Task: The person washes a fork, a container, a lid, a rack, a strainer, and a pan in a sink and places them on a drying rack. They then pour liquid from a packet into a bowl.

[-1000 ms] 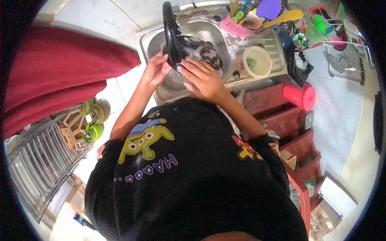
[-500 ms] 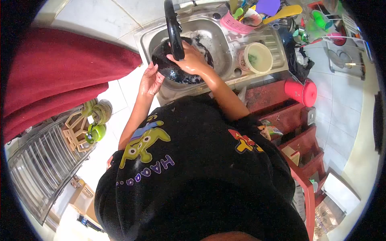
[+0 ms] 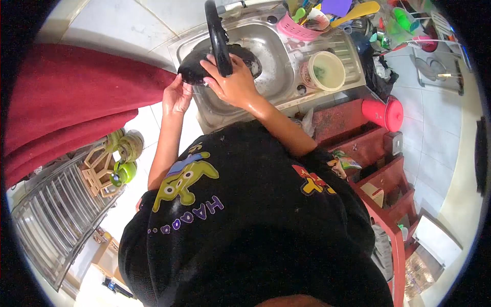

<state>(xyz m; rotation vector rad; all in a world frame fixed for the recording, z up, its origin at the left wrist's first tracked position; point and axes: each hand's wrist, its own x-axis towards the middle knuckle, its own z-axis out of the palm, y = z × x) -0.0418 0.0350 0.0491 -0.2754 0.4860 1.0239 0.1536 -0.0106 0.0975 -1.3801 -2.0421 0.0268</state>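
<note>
A round black pan [image 3: 193, 65], wet and tilted, is over the left part of the steel sink [image 3: 279, 48]. My left hand [image 3: 177, 96] grips its left edge between thumb and fingers. Spread across the pan's surface is my right hand [image 3: 232, 82], fingers apart; whether anything lies under its palm is hidden. The black faucet [image 3: 220, 43] arches above the pan and crosses in front of my right hand. Suds show on the pan's right part and in the basin.
On the drainboard stand a white tub [image 3: 330, 71] of cloudy water and a pink basket [image 3: 296, 29] of utensils. A red curtain [image 3: 87, 97] hangs at the left. Below the sink's right side are a red rack [image 3: 353, 148] and a red container [image 3: 383, 114].
The pan has moved left and tilted more, showing less of its face. My left hand has shifted left with it, and my right hand has slid across it with fingers more spread.
</note>
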